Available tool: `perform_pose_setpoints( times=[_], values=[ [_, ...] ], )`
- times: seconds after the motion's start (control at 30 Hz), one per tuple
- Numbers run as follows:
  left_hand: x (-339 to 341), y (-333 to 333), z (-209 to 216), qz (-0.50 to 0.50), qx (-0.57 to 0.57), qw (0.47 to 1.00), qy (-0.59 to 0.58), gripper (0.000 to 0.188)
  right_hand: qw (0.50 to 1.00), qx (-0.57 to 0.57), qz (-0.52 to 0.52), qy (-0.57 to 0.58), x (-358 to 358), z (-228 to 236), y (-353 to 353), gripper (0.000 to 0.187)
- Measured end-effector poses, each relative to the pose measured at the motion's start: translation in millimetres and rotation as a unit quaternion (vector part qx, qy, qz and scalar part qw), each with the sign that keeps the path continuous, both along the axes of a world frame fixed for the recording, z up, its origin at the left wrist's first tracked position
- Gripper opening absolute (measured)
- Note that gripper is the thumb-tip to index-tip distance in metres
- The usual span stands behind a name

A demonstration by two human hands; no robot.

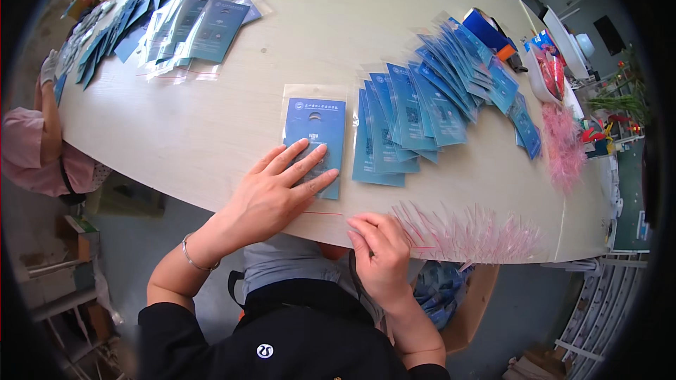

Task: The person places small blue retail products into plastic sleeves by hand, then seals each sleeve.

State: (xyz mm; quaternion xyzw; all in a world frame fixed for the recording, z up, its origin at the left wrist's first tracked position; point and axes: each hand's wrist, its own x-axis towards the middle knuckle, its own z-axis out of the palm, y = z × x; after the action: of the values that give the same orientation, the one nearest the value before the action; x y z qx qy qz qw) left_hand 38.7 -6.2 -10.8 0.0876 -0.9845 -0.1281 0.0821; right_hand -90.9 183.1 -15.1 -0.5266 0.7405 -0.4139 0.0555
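Note:
A blue printed card in a clear plastic sleeve [325,116] lies flat on the table in front of me. My left hand [278,186] rests on its lower part, fingers spread and pressing lightly down. Below that hand, a thin red line marks the sleeve's end near the table edge. My right hand [380,250] is just right of this line, thumb and forefinger pinched together; whatever they hold is too small to make out. Beside it spreads a heap of thin clear and pink strips [472,236]. Overlapping sleeved blue cards [408,116] fan out to the right of the single card.
More sleeved cards [211,28] lie at the far left. A tape dispenser [489,32], a white tray with red packets [546,70] and a pink strip bundle [563,144] line the right side. Another person's gloved hand [49,67] is at the left edge.

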Motion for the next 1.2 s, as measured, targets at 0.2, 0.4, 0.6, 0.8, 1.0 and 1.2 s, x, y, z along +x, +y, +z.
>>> perform_pose_setpoints(
  times=[0.2,0.4,0.6,0.8,1.0,1.2],
  values=[
    [-3.2,2.9,-0.4,0.006,-0.004,1.000,0.015,0.050,0.996,0.071,0.006,0.045,-4.8,4.1,-26.1,0.013],
    [-5.9,4.4,4.5,0.022,0.022,1.000,0.004,0.052,0.986,0.129,0.076,0.080,5.1,5.6,-17.3,0.010],
    [-11.4,10.5,-0.7,0.028,0.024,0.999,0.006,0.053,0.959,0.089,0.224,-0.149,23.4,28.7,25.8,0.015],
    [-4.6,12.5,-2.4,0.054,0.021,0.998,-0.016,0.055,0.900,-0.091,-0.396,-0.159,-104.9,48.6,160.0,0.013],
    [-7.0,12.7,-2.8,0.054,0.020,0.998,-0.021,0.056,0.820,0.087,-0.566,0.015,-181.0,-8.9,271.0,0.019],
    [-3.1,10.7,0.6,0.061,0.006,0.998,-0.021,0.054,0.779,0.271,-0.540,0.167,-177.6,0.7,238.8,0.016]
  ],
)
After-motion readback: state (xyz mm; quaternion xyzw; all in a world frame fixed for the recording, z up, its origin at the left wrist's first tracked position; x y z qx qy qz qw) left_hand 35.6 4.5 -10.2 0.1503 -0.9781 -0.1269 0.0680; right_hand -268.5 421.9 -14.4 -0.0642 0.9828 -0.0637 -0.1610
